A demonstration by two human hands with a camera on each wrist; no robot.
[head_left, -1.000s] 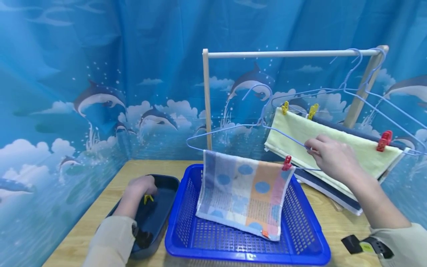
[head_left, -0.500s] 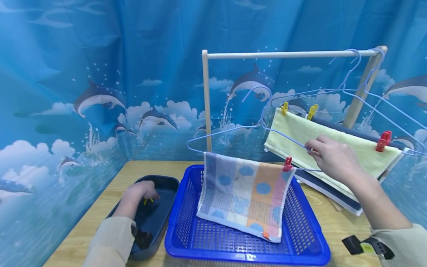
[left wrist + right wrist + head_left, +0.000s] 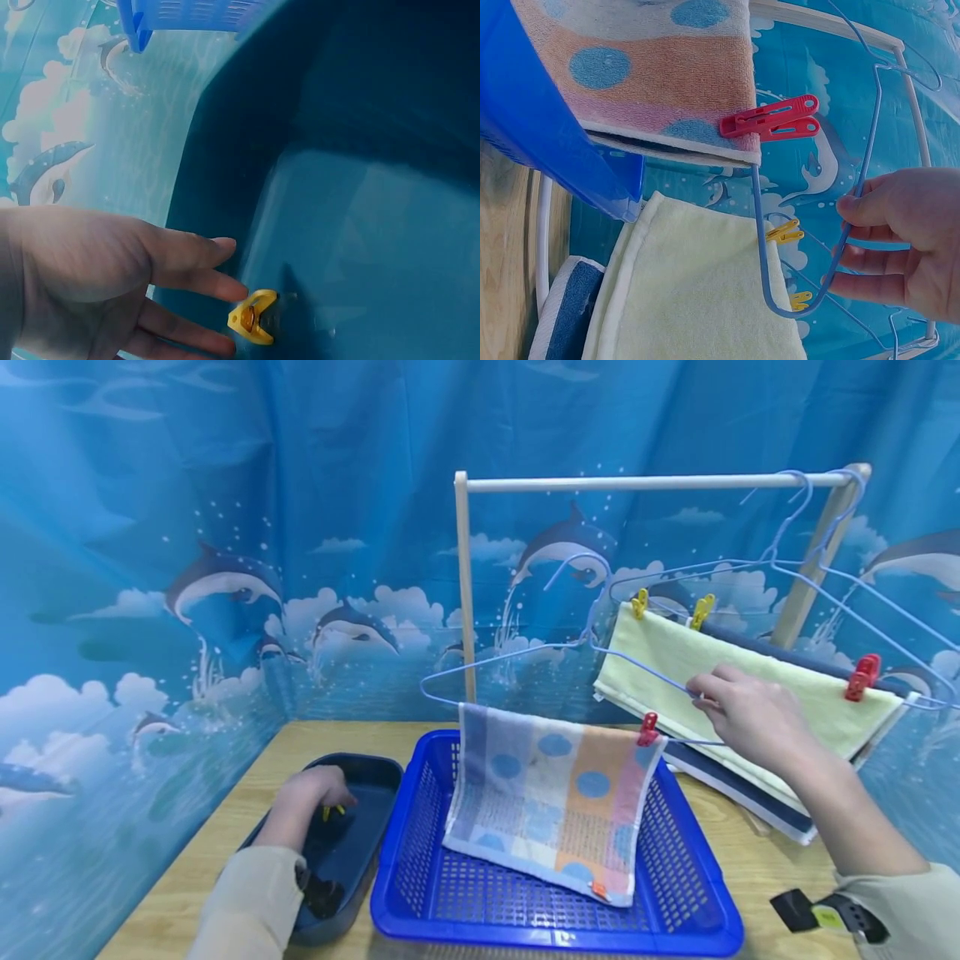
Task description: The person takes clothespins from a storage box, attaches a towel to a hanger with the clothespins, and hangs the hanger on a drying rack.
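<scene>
My left hand (image 3: 318, 789) reaches down into a dark blue bin (image 3: 386, 774). In the left wrist view its fairly straight fingers lie beside a yellow clothespin (image 3: 253, 318) on the bin floor, the nearest fingertips close to or touching it. My right hand (image 3: 757, 714) pinches the sloping wire of a light-blue hanger (image 3: 517, 649) near its right end. Over the hanger's lower bar is draped a checked, blue-dotted towel (image 3: 536, 793). A red clothespin (image 3: 780, 120) clips the towel's right corner to the bar; no clothespin shows on its left corner.
Below the towel stands a blue basket (image 3: 555, 935) on the wooden table (image 3: 315, 735). Behind is a rack with a white rail (image 3: 645, 482). Two more hangers hang at its right, bearing a pale yellow towel (image 3: 675, 647) and a navy towel (image 3: 780, 810), with yellow and red clothespins.
My left hand has shifted slightly forward over the yellow clothespin, covering more of it in the head view. The right hand keeps its grip on the hanger, and the towel has sunk very slightly.
</scene>
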